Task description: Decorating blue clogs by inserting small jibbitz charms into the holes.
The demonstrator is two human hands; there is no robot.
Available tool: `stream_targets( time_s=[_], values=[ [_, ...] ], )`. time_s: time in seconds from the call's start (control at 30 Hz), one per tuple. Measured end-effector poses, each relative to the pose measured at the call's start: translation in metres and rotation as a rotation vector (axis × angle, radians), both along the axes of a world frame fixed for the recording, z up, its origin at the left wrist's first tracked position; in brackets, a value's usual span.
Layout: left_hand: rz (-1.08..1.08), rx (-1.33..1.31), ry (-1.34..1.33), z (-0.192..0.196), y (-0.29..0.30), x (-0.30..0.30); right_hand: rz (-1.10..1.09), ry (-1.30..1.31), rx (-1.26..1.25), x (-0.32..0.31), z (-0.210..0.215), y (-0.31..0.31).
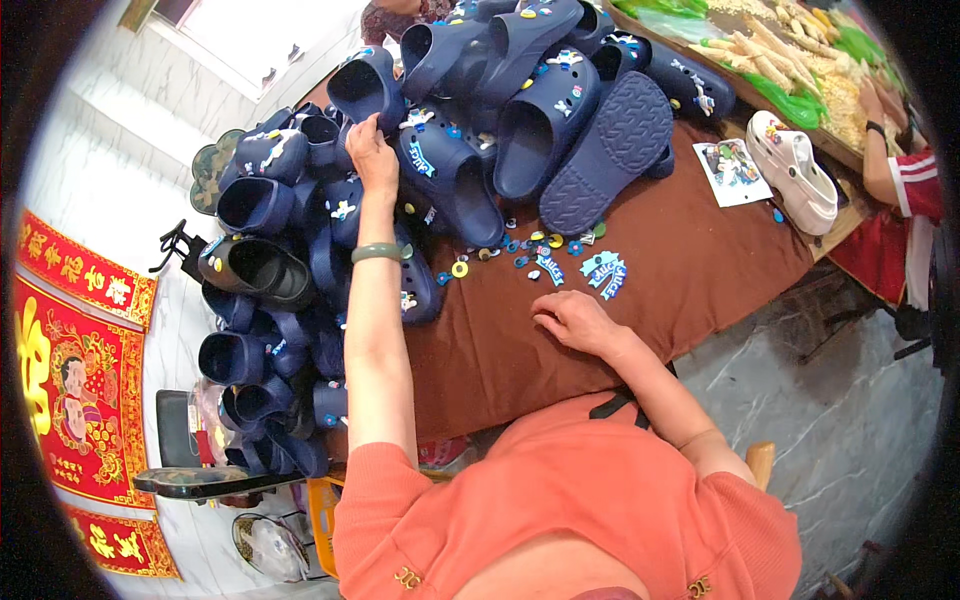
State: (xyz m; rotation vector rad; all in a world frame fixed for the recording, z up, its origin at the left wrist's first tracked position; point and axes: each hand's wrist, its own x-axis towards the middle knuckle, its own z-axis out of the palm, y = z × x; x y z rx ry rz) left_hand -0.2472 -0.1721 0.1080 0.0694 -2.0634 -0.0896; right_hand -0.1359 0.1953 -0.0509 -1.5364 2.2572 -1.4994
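My left hand (373, 160) reaches up into a heap of navy clogs, a jade-coloured bangle on its wrist. Its fingers are closed on the rim of one navy clog (366, 85), whose opening faces me. Beside it lies another clog (447, 172) decorated with white and blue charms. On the brown cloth (490, 350), my right hand (580, 322) rests with fingers loosely bent and apart, nothing visible in them. Just beyond it are blue lettered charms (604, 270) and several small round charms (548, 243). One navy clog (612, 150) shows its ridged sole.
More navy clogs (232, 357) are stacked along the table's left side. At the right stand a white clog (792, 172) and a picture card (733, 172). Beyond, another person's arm (880, 150) reaches over a surface of pale, long pieces (775, 60). A dark-framed chair (215, 483) is lower left.
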Motion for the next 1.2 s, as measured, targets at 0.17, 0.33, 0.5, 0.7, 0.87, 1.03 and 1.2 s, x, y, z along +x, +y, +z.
stream_targets(
  time_s=[0.17, 0.33, 0.5, 0.7, 0.87, 1.03, 1.2],
  values=[
    [-0.060, 0.138, -0.105, 0.020, -0.020, 0.009, 0.010, -0.007, 0.009, 0.003, 0.003, -0.002],
    [-0.042, -0.151, 0.215, 0.035, 0.074, 0.013, -0.048, -0.021, 0.021, -0.001, 0.000, 0.004],
    [-0.499, -0.124, -0.201, -0.008, 0.184, 0.012, -0.017, 0.033, 0.047, 0.000, -0.008, -0.005],
    [-0.022, -0.300, -0.833, -0.089, 0.271, 0.011, 0.014, 0.037, 0.021, 0.002, -0.007, -0.006],
    [0.024, -0.226, -0.827, -0.091, 0.285, -0.006, -0.011, 0.092, 0.062, 0.000, -0.013, -0.005],
    [-0.293, 0.344, -0.731, -0.053, 0.273, -0.008, -0.052, 0.114, 0.085, -0.001, -0.009, -0.002],
    [-1.137, 1.591, -0.867, -0.047, 0.240, 0.020, -0.012, 0.112, 0.075, 0.001, -0.006, -0.003]
  ],
)
